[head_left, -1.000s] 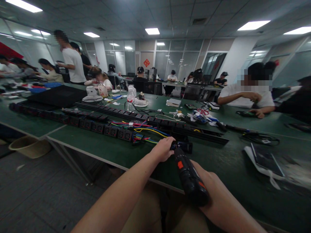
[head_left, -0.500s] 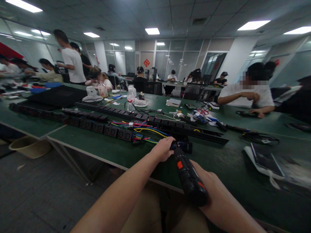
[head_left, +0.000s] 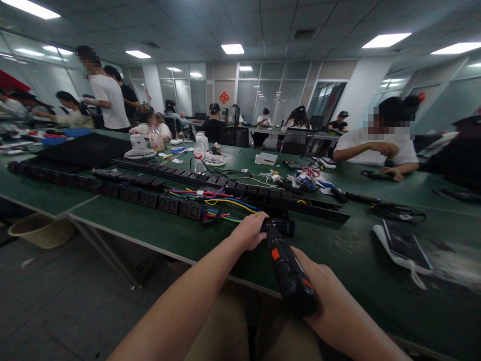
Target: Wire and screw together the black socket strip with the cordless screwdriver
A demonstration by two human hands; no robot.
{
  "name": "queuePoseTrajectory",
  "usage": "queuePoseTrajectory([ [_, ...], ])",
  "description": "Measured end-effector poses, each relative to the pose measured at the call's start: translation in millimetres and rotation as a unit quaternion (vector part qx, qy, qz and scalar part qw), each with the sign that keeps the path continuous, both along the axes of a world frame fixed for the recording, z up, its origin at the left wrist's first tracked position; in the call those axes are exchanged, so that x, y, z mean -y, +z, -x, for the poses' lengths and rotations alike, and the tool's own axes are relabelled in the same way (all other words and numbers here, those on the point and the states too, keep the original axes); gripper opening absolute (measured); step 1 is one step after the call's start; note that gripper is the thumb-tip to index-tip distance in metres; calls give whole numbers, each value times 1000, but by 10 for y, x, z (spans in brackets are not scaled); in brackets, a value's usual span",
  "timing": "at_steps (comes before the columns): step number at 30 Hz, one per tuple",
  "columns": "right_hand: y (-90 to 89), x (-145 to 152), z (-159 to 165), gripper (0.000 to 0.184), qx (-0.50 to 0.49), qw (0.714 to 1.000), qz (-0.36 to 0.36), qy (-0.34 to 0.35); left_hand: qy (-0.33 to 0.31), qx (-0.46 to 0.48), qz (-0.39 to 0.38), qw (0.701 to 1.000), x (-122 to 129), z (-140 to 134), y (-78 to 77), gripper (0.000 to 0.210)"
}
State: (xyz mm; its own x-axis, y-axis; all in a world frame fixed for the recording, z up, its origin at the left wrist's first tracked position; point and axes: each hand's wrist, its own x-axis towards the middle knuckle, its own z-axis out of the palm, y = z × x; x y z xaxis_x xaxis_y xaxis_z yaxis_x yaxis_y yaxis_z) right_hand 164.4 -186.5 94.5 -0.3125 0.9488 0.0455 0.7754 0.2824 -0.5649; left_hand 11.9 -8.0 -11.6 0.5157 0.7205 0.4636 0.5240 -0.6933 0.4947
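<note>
My right hand [head_left: 314, 276] is closed round a black cordless drill [head_left: 291, 278] with orange marks, its nose pointing away from me. The drill's tip meets a dark, short module [head_left: 284, 226] at the end of a wired assembly. My left hand [head_left: 250, 230] grips the near left end of that module, its fingertips partly hidden. Red, blue, green and yellow wires [head_left: 229, 202] run left from there to a row of black power sockets [head_left: 180, 206]. Behind it lies a long black power strip housing [head_left: 323, 208], open at its right end.
On the green table [head_left: 338, 245] are a plastic bottle [head_left: 201, 150], small white fans [head_left: 140, 150], red-handled scissors [head_left: 311, 173], coiled black cable [head_left: 404, 212] and a tablet-like panel [head_left: 408, 245]. Across the table sits a person in a white shirt [head_left: 370, 150]. A basin [head_left: 41, 230] stands at lower left.
The whole view has shifted slightly, so things appear a little further left. Both hands keep their hold, and the drill stays against the module.
</note>
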Motion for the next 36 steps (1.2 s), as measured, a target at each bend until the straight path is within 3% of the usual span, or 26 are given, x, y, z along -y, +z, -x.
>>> queuePoseTrajectory([
  [36, 9, 14, 26, 49, -14, 1000, 1, -7, -1, -1, 8, 1000, -14, 5, -11, 46],
])
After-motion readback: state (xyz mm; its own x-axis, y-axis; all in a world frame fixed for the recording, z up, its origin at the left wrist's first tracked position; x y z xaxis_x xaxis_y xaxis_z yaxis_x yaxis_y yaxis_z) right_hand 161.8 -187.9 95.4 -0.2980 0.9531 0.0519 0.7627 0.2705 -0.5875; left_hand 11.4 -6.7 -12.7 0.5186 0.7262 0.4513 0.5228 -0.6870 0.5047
